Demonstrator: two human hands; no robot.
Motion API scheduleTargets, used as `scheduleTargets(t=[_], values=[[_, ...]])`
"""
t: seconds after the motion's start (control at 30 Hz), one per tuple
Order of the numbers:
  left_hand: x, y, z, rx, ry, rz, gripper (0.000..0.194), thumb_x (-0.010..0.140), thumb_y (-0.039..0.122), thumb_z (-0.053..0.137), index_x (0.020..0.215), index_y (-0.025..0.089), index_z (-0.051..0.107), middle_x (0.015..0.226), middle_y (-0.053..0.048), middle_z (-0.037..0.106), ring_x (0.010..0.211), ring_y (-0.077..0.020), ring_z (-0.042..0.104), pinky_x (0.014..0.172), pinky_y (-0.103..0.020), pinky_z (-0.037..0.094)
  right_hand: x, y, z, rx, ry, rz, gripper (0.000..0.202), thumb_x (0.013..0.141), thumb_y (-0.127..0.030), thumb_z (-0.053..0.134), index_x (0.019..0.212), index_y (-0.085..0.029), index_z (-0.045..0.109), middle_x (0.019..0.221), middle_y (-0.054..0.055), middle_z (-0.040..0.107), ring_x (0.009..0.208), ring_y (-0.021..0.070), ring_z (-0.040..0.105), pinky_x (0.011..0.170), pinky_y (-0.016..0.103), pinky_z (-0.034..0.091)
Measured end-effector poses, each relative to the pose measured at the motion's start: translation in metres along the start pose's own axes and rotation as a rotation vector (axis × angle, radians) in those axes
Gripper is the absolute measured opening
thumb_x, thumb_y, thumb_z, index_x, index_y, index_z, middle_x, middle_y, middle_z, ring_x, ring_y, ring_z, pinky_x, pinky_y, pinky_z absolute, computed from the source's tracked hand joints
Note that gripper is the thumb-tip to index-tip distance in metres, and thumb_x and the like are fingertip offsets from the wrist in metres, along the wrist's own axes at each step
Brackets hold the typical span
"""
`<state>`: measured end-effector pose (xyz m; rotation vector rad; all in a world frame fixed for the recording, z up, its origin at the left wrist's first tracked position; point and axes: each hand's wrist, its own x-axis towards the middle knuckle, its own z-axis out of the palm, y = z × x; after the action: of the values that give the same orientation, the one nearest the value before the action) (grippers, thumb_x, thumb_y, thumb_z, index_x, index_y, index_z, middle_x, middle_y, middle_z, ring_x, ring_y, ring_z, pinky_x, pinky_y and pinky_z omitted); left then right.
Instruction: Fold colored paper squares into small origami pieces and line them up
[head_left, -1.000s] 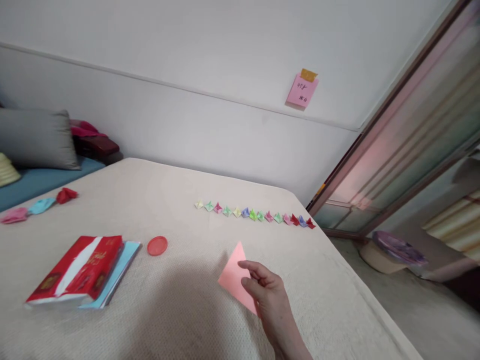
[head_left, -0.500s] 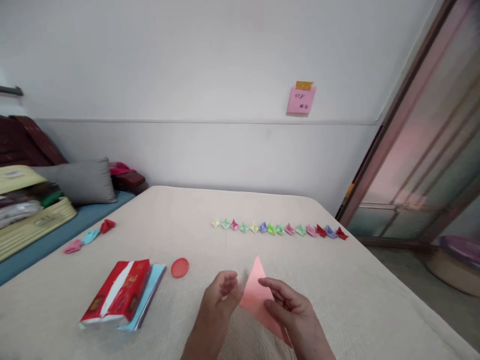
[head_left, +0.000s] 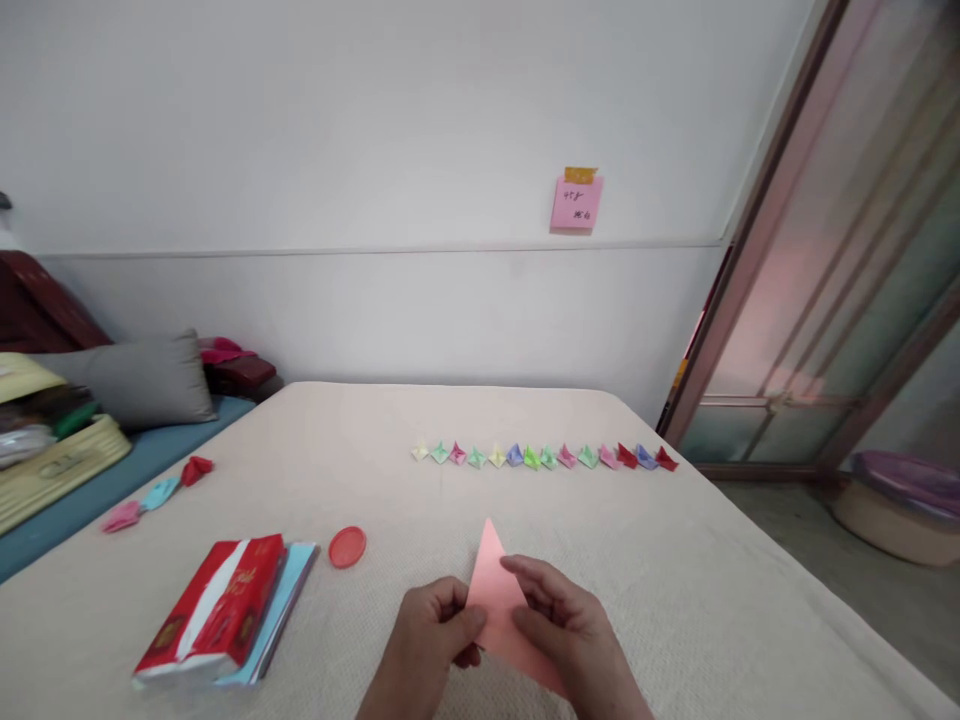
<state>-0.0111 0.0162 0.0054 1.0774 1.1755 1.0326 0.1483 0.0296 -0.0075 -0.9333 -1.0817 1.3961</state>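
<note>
A sheet of pink paper (head_left: 495,590), folded to a triangle with one point upward, is held between both hands above the table. My left hand (head_left: 435,630) pinches its left edge, thumb on the front face and fingers behind. On the other side, my right hand (head_left: 570,625) grips the right part, its thumb pressed low on the paper and its index finger at the upper right edge. Further back stands a row of small folded paper figures (head_left: 532,457) in several colours. To the left of my hands lies a round red lid (head_left: 347,547).
A red tissue pack (head_left: 217,605) lies on a stack of coloured paper (head_left: 289,600) at left. Three folded cloth-like or paper pieces, including a red one (head_left: 196,471), lie along the table's left edge. A pink note (head_left: 577,204) is taped to the wall behind.
My left hand has closed from an open pose beside the pink paper onto its left edge. The right hand keeps its grip. The whole view has shifted slightly.
</note>
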Motion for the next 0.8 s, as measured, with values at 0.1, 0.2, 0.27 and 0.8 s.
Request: scheduleTargets(t=[0.1, 0.2, 0.27, 0.8], values=[[-0.0003, 0.0006, -0.0014, -0.008, 0.037, 0.003, 0.022, 0.074, 0.032, 0.066, 0.065, 0.013, 0.06, 0.05, 0.003, 0.053, 0.048, -0.0102, 0.047, 0.051, -0.023, 0.033, 0.0004, -0.0002, 0.0018, 0.096, -0.015, 0.075, 0.042, 0.064, -0.018, 0.069, 0.105, -0.023, 0.065, 0.067, -0.001, 0.067, 0.062, 0.017, 0.058, 0.058, 0.026, 0.038], [-0.0023, 0.0037, -0.0021, 0.002, 0.044, 0.026, 0.021, 0.075, 0.031, 0.064, 0.066, 0.013, 0.061, 0.05, 0.003, 0.053, 0.048, -0.0102, 0.046, 0.052, -0.024, 0.034, 0.0019, 0.0026, 0.0015, 0.084, -0.083, 0.161, 0.027, 0.065, -0.025, 0.072, 0.091, -0.019, 0.067, 0.062, 0.001, 0.068, 0.056, 0.0172, 0.059, 0.054, 0.026, 0.036], [-0.0037, 0.0057, -0.0018, 0.003, 0.034, 0.048, 0.02, 0.075, 0.03, 0.064, 0.064, 0.013, 0.06, 0.05, 0.003, 0.053, 0.048, -0.0104, 0.046, 0.052, -0.024, 0.034, 0.0033, 0.0043, 0.0001, 0.088, -0.107, 0.226, 0.023, 0.065, -0.031, 0.074, 0.083, -0.018, 0.067, 0.06, 0.002, 0.068, 0.055, 0.0185, 0.061, 0.053, 0.026, 0.037], [-0.0025, -0.001, -0.0001, 0.153, -0.015, 0.07, 0.018, 0.076, 0.024, 0.057, 0.061, 0.016, 0.053, 0.053, 0.004, 0.046, 0.051, -0.0118, 0.044, 0.052, -0.025, 0.035, 0.0043, 0.0063, -0.0074, -0.091, -0.116, 0.215, 0.019, 0.066, -0.032, 0.071, 0.061, -0.014, 0.068, 0.054, 0.0, 0.059, 0.049, 0.0123, 0.047, 0.05, 0.025, 0.032]])
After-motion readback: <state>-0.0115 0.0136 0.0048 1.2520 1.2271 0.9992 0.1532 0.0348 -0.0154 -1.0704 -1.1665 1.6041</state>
